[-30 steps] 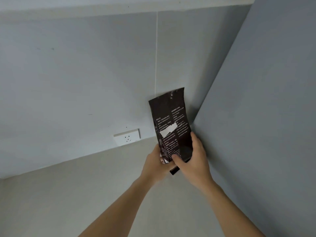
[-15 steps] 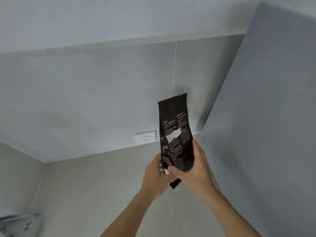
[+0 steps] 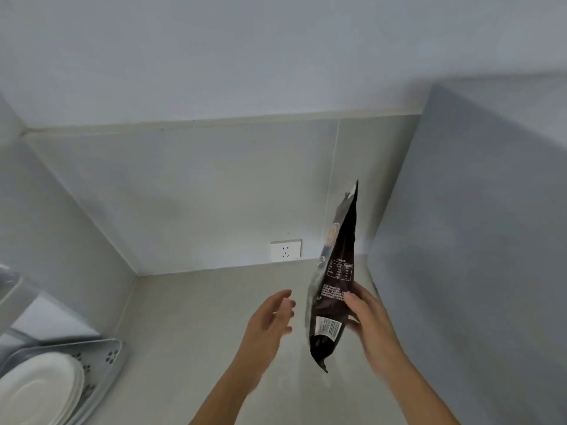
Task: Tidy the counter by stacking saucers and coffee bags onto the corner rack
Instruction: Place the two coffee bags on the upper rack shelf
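A dark coffee bag (image 3: 336, 271) with white print and a barcode label hangs upright above the counter, turned nearly edge-on to me. My right hand (image 3: 368, 320) grips its lower right side. My left hand (image 3: 270, 317) hovers just left of the bag with fingers spread, not touching it. At the lower left stands the grey corner rack (image 3: 110, 357) with a stack of white saucers (image 3: 40, 391) on its lower shelf. An upper shelf (image 3: 12, 292) of the rack shows at the left edge.
The pale counter (image 3: 196, 326) runs back to a wall with a white socket (image 3: 286, 250). A grey panel (image 3: 475, 256) rises along the right side, close to the bag. A cabinet underside spans the top.
My left hand has let go of the bag and opened. The bag has turned edge-on in my right hand. My view has swung left, bringing the rack and saucers in.
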